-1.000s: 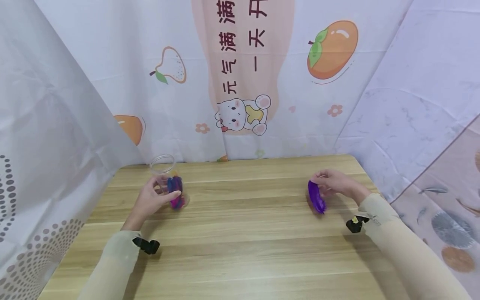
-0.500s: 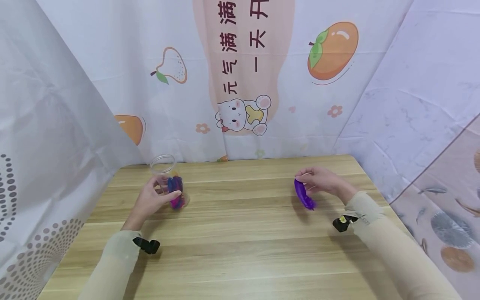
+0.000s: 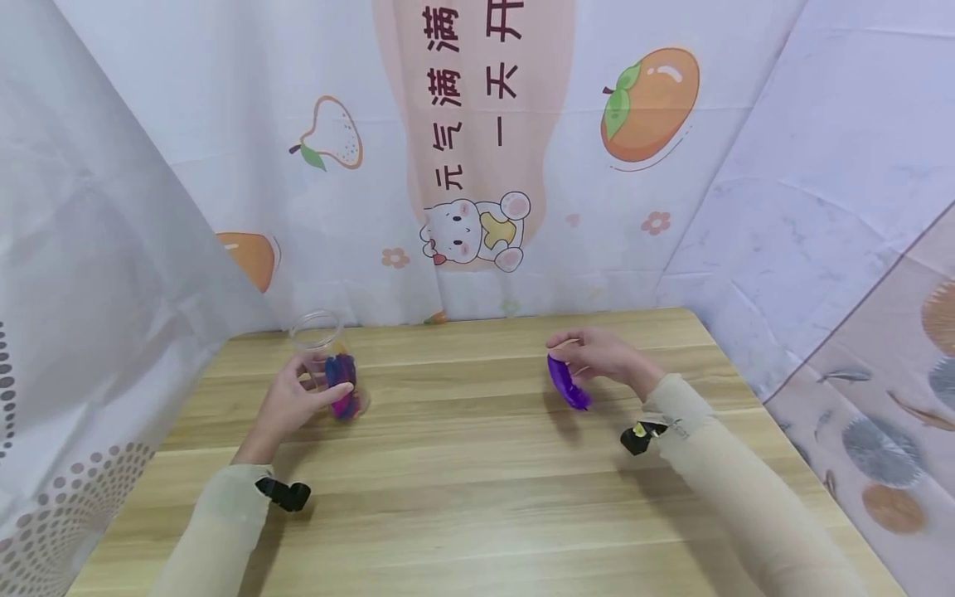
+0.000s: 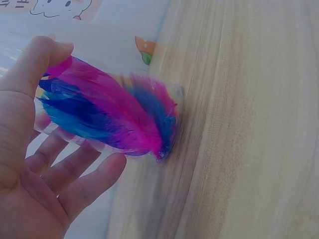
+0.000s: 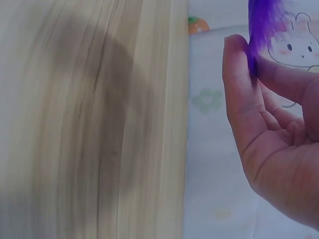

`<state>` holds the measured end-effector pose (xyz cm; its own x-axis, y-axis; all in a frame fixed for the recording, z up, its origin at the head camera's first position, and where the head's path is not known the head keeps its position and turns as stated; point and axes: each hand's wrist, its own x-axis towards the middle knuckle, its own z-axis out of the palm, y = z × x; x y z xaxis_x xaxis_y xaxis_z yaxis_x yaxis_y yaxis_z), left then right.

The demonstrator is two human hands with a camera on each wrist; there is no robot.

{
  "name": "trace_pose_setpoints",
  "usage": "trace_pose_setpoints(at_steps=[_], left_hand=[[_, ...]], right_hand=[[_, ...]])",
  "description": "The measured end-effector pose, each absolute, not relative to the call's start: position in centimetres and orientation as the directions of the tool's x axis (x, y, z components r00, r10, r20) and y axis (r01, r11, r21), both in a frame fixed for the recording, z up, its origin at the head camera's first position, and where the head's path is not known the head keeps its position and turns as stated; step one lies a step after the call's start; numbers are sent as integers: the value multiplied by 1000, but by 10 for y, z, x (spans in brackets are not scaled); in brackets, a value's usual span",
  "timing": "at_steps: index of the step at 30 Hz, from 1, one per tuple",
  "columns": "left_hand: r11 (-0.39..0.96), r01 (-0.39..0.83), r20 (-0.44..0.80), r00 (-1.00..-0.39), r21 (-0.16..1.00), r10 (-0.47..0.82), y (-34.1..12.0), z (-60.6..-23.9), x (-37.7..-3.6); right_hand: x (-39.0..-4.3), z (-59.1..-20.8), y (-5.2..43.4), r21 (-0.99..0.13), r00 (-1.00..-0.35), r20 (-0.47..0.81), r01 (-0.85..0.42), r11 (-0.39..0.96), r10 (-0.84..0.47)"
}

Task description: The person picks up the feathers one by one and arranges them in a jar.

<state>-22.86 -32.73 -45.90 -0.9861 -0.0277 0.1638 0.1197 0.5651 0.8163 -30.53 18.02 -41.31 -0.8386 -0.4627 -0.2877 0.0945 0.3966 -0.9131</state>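
Over the last second the right hand (image 3: pixel 604 358) travelled leftward above the bench (image 3: pixel 477 464), from near the right edge toward the middle, carrying the purple feather (image 3: pixel 567 385) with it. Thumb and fingertips (image 5: pixel 239 55) pinched the feather at its quill end, and the plume hung down, clear of the wood as far as the head view showed.

The left hand (image 3: pixel 291 402) had not shifted. Its thumb and fingers curled round the clear plastic jar (image 3: pixel 324 361), which stood upright on the bench near the back left corner, its mouth uncovered. Pink and blue feathers (image 4: pixel 114 119) already sat inside, pressed against the wall.

The gap between feather and jar had narrowed, yet the two were still well apart. Judging by this, the purple feather was on its way to join the others, with the jar steadied ready to receive it.
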Motion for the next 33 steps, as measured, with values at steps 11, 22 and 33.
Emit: trace_pose_setpoints(at_steps=[11, 22, 33], left_hand=[[570, 136, 183, -983, 810, -25, -330, -461, -225], [554, 146, 186, -982, 819, -17, -326, -459, -228], [570, 107, 148, -989, 814, -25, -328, -458, -226]], right_hand=[[-308, -416, 150, -920, -829, -296, 113, 376, -475], [-312, -406, 131, -937, -837, -259, 95, 337, -483], [-314, -401, 107, -945, -821, -242, 78, 318, -517]])
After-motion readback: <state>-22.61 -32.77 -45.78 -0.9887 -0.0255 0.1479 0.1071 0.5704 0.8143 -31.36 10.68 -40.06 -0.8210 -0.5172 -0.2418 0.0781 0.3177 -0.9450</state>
